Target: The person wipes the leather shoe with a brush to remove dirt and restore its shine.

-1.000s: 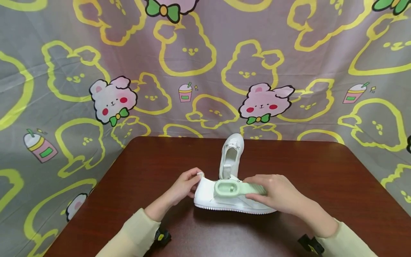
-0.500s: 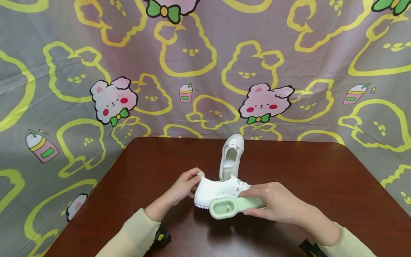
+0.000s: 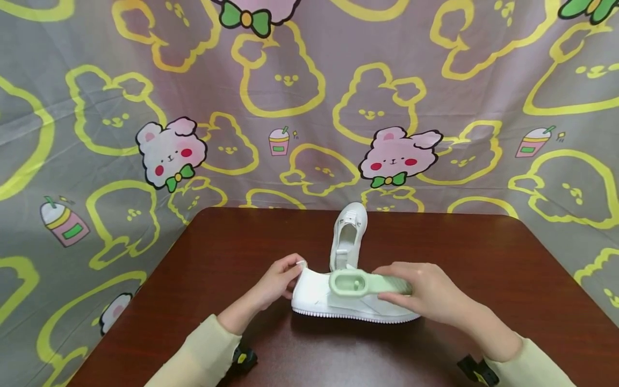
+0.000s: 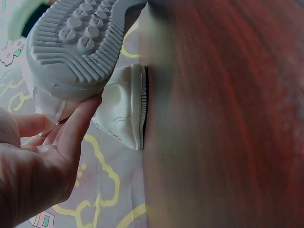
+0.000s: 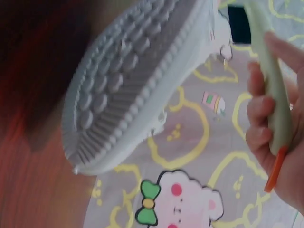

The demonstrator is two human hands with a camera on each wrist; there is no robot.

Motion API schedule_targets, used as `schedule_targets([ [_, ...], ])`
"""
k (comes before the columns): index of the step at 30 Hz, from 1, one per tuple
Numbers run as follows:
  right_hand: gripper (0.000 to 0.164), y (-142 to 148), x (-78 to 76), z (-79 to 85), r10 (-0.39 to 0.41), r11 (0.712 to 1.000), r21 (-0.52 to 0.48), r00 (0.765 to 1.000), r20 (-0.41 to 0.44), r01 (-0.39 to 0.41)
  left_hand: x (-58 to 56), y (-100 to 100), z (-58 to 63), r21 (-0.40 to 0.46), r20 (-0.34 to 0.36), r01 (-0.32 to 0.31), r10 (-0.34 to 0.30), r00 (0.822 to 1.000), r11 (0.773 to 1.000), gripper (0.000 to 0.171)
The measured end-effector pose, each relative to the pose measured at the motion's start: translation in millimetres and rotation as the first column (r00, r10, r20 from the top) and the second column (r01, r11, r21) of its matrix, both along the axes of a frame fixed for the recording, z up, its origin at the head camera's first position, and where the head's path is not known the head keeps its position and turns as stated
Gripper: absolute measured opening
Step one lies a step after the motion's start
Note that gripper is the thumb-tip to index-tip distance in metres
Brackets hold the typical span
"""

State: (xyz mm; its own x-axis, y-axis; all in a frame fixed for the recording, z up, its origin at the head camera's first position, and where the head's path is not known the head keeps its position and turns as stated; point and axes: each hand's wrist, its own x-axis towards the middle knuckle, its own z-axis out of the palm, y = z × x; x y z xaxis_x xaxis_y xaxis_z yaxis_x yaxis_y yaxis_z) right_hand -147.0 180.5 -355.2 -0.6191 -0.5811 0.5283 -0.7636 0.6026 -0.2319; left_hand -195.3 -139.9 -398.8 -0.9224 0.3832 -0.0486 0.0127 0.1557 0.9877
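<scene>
A white sneaker [image 3: 314,293] is held tilted off the table, its studded sole [image 4: 80,33] showing in the left wrist view. My left hand [image 3: 280,277] pinches it at the heel. In my right hand [image 3: 418,287] is a pale green scrub brush [image 3: 349,284], gripped by its ribbed handle [image 5: 274,95]. The brush head overlaps the sneaker's side in the head view. Dark bristles [image 5: 239,24] face the shoe in the right wrist view; whether they touch it I cannot tell. An orange loop [image 5: 276,168] hangs at the handle's end.
A second white sneaker [image 3: 349,236] stands on the dark red-brown table [image 3: 251,236] just behind the held one, toe toward the back. A grey curtain [image 3: 309,123] with cartoon prints hangs beyond the table's far edge and at its sides.
The brush dipped to the sneaker's lower side half a second ago, and has since risen again, a little farther right. My left hand and the sneaker have stayed about where they were.
</scene>
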Motion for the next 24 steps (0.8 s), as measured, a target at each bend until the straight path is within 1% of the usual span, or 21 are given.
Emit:
schedule_targets([
  [2, 0.035, -2.6, 4.1, -0.7, 0.104, 0.994, 0.016, 0.995, -0.003, -0.104, -0.7, -0.5, 0.6, 0.002, -0.003, 0.004, -0.004, 1.000, 1.000, 0.018],
  [3, 0.034, -3.9, 5.9, -1.1, 0.144, 0.989, 0.027, 0.990, 0.002, -0.144, -1.0, -0.7, 0.8, 0.002, -0.004, 0.006, -0.006, 1.000, 1.000, 0.018],
  [5, 0.032, -5.0, 7.6, -2.0, 0.180, 0.982, 0.062, 0.984, 0.005, -0.180, -1.5, -0.9, 1.2, 0.005, -0.004, 0.012, -0.012, 1.000, 1.000, 0.018],
  [6, 0.032, -5.0, 7.5, -2.2, 0.176, 0.982, 0.073, 0.984, 0.015, -0.176, -1.7, -0.9, 1.3, 0.006, -0.005, 0.014, -0.013, 1.000, 1.000, 0.018],
  [8, 0.032, -3.3, 5.3, -2.4, 0.132, 0.988, 0.080, 0.991, 0.025, -0.133, -1.9, -0.8, 1.2, 0.007, -0.005, 0.013, -0.013, 1.000, 1.000, 0.018],
  [11, 0.032, 2.0, -1.1, -1.4, -0.004, 0.998, 0.066, 0.999, 0.034, 0.001, -1.8, -0.7, 0.6, 0.009, -0.004, 0.008, -0.008, 1.000, 1.000, 0.019],
  [14, 0.031, 7.7, -5.3, 0.1, -0.131, 0.991, 0.031, 0.991, 0.034, 0.130, -1.3, -0.9, -0.3, 0.008, 0.001, 0.005, -0.005, 1.000, 1.000, 0.019],
  [15, 0.031, 9.1, -5.4, 0.5, -0.153, 0.988, 0.019, 0.988, 0.038, 0.152, -1.2, -1.0, -0.6, 0.007, 0.003, 0.005, -0.005, 1.000, 1.000, 0.019],
  [16, 0.031, 10.0, -4.9, 0.7, -0.158, 0.987, 0.008, 0.987, 0.042, 0.158, -1.1, -1.2, -0.9, 0.006, 0.003, 0.005, -0.006, 1.000, 1.000, 0.019],
  [18, 0.033, 9.8, -2.4, 0.6, -0.117, 0.993, -0.009, 0.992, 0.044, 0.117, -1.2, -1.7, -1.3, 0.001, 0.000, 0.004, -0.004, 1.000, 1.000, 0.018],
  [21, 0.034, 5.5, 4.5, -2.6, 0.019, 1.000, -0.005, 0.999, 0.044, -0.019, -1.5, -1.9, -2.2, 0.005, -0.004, 0.005, -0.005, 1.000, 1.000, 0.017],
  [23, 0.033, 1.5, 9.0, -5.8, 0.112, 0.993, 0.018, 0.993, 0.047, -0.113, -1.7, -1.8, -2.4, 0.011, -0.004, 0.006, -0.006, 1.000, 1.000, 0.017],
  [24, 0.032, -0.2, 10.8, -7.6, 0.143, 0.989, 0.035, 0.989, 0.047, -0.144, -1.7, -1.7, -2.5, 0.017, -0.002, 0.009, -0.009, 1.000, 1.000, 0.017],
])
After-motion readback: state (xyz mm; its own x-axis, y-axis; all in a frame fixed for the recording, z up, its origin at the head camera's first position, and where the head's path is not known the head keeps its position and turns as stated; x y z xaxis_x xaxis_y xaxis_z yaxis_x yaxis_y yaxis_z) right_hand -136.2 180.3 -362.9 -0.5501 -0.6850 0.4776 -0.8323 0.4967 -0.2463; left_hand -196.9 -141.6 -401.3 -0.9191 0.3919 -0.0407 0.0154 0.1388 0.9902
